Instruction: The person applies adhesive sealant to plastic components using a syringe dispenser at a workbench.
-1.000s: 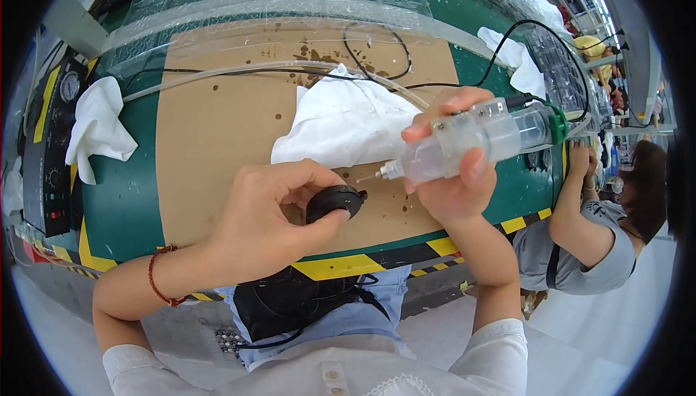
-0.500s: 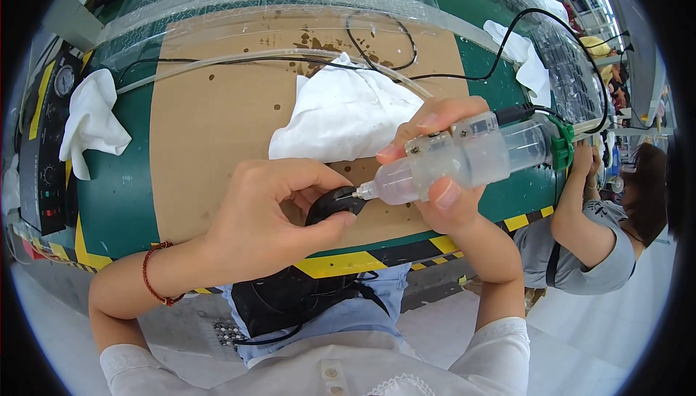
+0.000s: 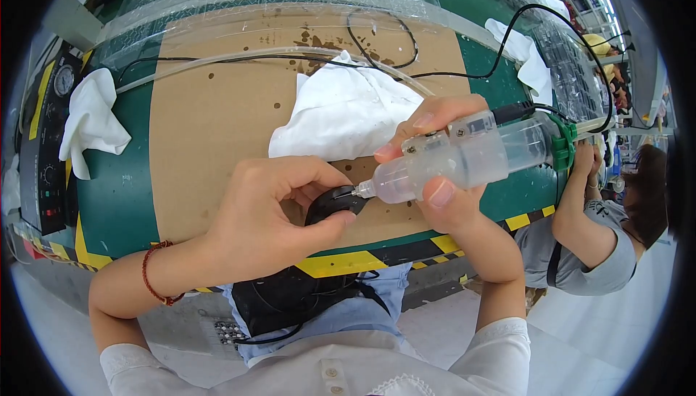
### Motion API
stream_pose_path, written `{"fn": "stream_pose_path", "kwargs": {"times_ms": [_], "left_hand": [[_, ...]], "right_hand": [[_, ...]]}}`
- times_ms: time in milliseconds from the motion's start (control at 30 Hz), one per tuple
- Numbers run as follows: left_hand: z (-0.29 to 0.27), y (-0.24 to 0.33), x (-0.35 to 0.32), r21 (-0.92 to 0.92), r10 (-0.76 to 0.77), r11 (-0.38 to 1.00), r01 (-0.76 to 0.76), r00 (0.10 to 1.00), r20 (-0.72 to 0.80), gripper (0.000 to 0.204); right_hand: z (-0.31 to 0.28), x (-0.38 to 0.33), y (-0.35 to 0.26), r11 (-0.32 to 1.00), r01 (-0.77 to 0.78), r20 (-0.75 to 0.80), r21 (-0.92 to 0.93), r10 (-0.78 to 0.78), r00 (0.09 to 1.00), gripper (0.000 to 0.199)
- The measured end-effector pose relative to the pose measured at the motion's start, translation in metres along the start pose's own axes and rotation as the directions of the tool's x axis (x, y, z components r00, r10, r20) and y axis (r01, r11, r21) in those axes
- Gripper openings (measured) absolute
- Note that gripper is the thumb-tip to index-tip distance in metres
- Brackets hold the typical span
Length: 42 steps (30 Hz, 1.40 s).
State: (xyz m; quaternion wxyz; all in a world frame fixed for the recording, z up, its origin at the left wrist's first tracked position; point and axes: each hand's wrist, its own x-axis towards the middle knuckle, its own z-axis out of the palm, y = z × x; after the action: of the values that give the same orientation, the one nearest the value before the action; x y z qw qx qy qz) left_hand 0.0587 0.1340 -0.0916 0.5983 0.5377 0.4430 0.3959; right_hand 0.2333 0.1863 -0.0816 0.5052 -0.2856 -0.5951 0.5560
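Observation:
Between the thumb and fingers of my left hand point(image 3: 272, 211) is a small black rounded plastic part point(image 3: 330, 206); its kind does not show. My right hand point(image 3: 449, 178) is wrapped round a clear glue-dispensing syringe point(image 3: 467, 155), tilted with its needle tip pointing left. The tip meets the upper right end of the black part, or hovers just over it; I cannot tell which. A green cap point(image 3: 563, 143) closes the syringe's rear end, where a tube and a black cable join. Behind my hands lies a crumpled white cloth point(image 3: 344, 117).
Stained brown cardboard point(image 3: 192, 149) covers the green table mat point(image 3: 116, 204). A dispenser box with a gauge point(image 3: 45, 135) stands at the left beside another white cloth point(image 3: 94, 124). Black cable point(image 3: 464, 75) loops across the back. A person in grey point(image 3: 594, 244) sits at the right.
My right hand and the syringe have shifted very slightly. The black cable loop at the upper right has moved a little to the right. My left hand stays in place.

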Motion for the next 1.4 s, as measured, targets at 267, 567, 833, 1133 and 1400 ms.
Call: {"fn": "stream_pose_path", "kwargs": {"times_ms": [267,567,833,1133,1400], "left_hand": [[-0.002,-0.002,0.000,-0.007,-0.046,0.999,0.046,0.998,0.034,0.020],[-0.001,0.000,0.000,-0.037,-0.016,0.999,0.015,1.000,-0.008,0.016],[-0.001,0.001,-0.001,-0.058,-0.039,0.998,0.039,0.999,-0.001,0.017],[-0.001,0.000,0.000,-0.078,-0.039,0.996,0.038,0.999,-0.004,0.017],[-0.001,0.001,-0.001,-0.084,-0.052,0.995,0.051,0.999,-0.002,0.018]], "right_hand": [[0.003,-0.001,-0.001,0.998,0.017,-0.055,-0.052,-0.020,0.998,0.057],[-0.004,0.001,0.001,0.985,0.139,0.033,-0.099,-0.136,0.990,0.057],[-0.008,0.002,0.002,0.974,0.190,0.056,-0.120,-0.185,0.981,0.056],[-0.003,-0.001,0.001,0.976,0.167,0.020,-0.140,-0.165,0.986,0.056],[-0.003,0.001,0.001,0.977,0.177,0.021,-0.118,-0.176,0.984,0.055]]}}
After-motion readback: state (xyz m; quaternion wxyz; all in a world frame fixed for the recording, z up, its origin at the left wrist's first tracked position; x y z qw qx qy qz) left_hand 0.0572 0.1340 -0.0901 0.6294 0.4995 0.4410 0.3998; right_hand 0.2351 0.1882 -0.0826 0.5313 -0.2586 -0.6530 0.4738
